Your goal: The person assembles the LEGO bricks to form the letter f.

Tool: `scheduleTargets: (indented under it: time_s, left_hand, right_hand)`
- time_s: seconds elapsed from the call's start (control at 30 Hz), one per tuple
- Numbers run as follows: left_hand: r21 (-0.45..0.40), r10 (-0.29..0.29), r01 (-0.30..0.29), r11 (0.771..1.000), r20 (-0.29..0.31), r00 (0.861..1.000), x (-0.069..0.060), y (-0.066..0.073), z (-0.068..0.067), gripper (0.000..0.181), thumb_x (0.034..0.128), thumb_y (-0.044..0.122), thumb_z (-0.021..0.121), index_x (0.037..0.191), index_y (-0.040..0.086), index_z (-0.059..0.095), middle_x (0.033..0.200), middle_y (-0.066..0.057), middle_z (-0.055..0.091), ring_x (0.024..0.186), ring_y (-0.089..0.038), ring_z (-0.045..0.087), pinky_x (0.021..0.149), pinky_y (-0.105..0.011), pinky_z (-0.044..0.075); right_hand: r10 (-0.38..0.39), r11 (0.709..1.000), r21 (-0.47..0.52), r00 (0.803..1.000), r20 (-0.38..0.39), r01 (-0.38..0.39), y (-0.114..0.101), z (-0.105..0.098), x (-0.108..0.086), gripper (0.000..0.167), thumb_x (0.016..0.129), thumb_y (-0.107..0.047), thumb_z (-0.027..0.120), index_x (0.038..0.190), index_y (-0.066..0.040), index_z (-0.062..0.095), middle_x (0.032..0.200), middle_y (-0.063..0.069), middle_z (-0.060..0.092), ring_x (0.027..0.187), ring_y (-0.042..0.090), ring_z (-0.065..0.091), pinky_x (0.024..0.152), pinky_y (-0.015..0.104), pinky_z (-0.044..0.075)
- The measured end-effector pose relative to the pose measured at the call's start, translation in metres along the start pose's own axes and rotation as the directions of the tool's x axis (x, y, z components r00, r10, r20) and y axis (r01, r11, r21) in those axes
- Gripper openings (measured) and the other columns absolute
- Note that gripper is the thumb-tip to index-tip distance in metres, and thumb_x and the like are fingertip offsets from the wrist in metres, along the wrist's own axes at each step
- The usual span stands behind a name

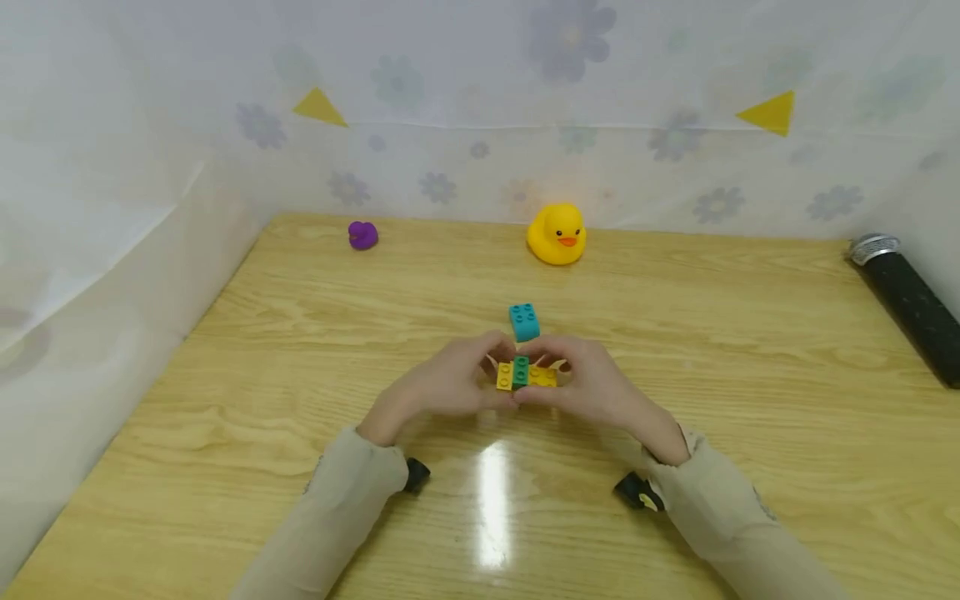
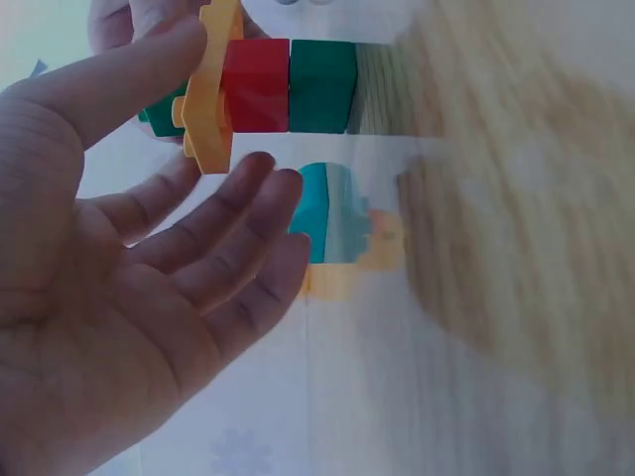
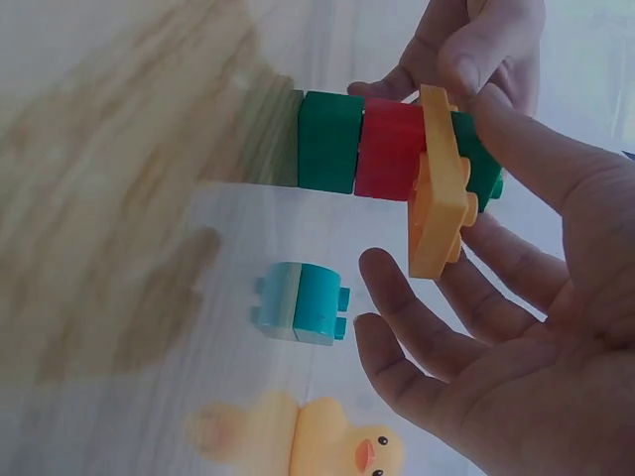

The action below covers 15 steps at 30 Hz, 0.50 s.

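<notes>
Both hands hold a stack of toy building bricks upright between them, in the middle of the table. From the bottom it shows a green brick (image 3: 329,141), a red brick (image 2: 258,87), a wide flat yellow piece (image 3: 437,203) and a top green brick (image 1: 521,372). My left hand (image 1: 453,377) grips the upper part from the left, thumb on the near side. From the right, my right hand (image 1: 592,382) does the same, its thumb at the top green brick. The other fingers of each hand are spread and loosely bent. Just beyond the hands sits a teal brick (image 1: 524,322).
A yellow rubber duck (image 1: 556,236) and a small purple duck (image 1: 363,236) stand along the table's back edge. At the far right lies a black microphone-like object (image 1: 911,312) with a silver head. White flowered cloth (image 1: 465,92) hangs behind the wooden table (image 1: 300,333).
</notes>
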<state>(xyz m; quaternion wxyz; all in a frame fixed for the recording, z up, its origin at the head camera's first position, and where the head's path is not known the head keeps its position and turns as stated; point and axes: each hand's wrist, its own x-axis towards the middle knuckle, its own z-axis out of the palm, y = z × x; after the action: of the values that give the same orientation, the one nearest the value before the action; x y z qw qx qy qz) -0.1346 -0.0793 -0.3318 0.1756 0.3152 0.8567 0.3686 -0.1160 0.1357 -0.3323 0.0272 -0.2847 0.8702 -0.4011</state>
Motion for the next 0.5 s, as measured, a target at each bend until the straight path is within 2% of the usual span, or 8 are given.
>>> scheduleTargets:
  time_s: [0.17, 0.5]
  left_hand:
    - [-0.052, 0.032, -0.034, 0.998, -0.037, 0.999, -0.0013, 0.0011, -0.002, 0.034, 0.087, 0.027, 0.072, 0.11, 0.015, 0.05, 0.11, 0.0, 0.058, 0.101, -0.017, 0.056, 0.082, -0.033, 0.048]
    - [-0.033, 0.062, -0.064, 0.997, -0.066, 0.996, 0.0015, 0.0013, -0.0019, 0.029, 0.0847, 0.026, 0.075, 0.102, 0.014, 0.055, 0.101, 0.002, 0.062, 0.096, -0.014, 0.058, 0.077, -0.029, 0.049]
  right_hand:
    - [-0.01, 1.0, 0.001, 1.0, -0.015, 0.01, 0.0008, -0.0012, -0.0006, 0.038, 0.078, -0.02, 0.081, 0.112, -0.01, 0.067, 0.106, 0.0, 0.069, 0.09, 0.019, 0.062, 0.075, 0.039, 0.051]
    - [-0.041, 0.999, -0.005, 0.999, -0.034, 0.041, 0.0021, -0.0045, -0.0007, 0.033, 0.078, -0.016, 0.081, 0.109, -0.007, 0.071, 0.099, 0.003, 0.07, 0.087, 0.02, 0.062, 0.072, 0.041, 0.051]
